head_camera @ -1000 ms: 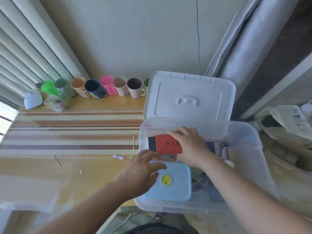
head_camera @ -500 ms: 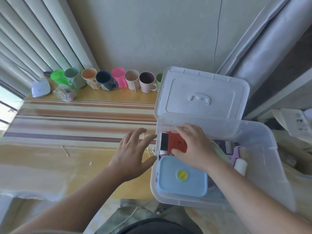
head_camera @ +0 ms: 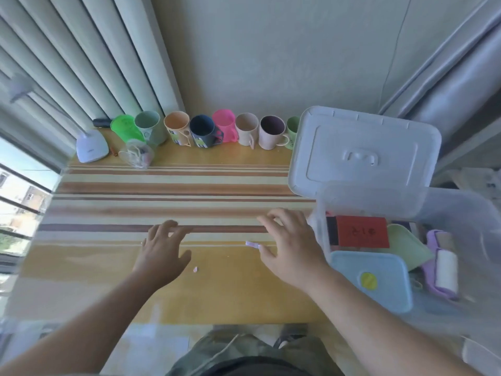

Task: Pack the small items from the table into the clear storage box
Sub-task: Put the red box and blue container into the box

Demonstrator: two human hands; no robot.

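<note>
The clear storage box point(head_camera: 320, 210) stands at the table's right end with its white lid point(head_camera: 363, 156) leaning open behind it. Inside lie a red card-like packet point(head_camera: 360, 231), a light blue container with a yellow dot point(head_camera: 379, 280), a pale green piece point(head_camera: 406, 245) and a purple-and-white roller point(head_camera: 444, 270). My right hand point(head_camera: 292, 248) hovers over the table just left of the box, fingers spread and empty. A small lilac scrap point(head_camera: 252, 244) lies by its thumb. My left hand point(head_camera: 162, 251) is also spread and empty, over the striped cloth; a tiny pink bit point(head_camera: 195, 269) lies beside it.
A row of several coloured mugs point(head_camera: 206, 130) lines the back wall. At the back left stand a white lamp base point(head_camera: 92, 146) and a clear pouch point(head_camera: 137, 154). The table point(head_camera: 217, 294) has a striped runner; its front edge is close to my lap.
My right hand has let go of the red packet and come out of the box to the left. My left hand moved further left over the table. The view swung left.
</note>
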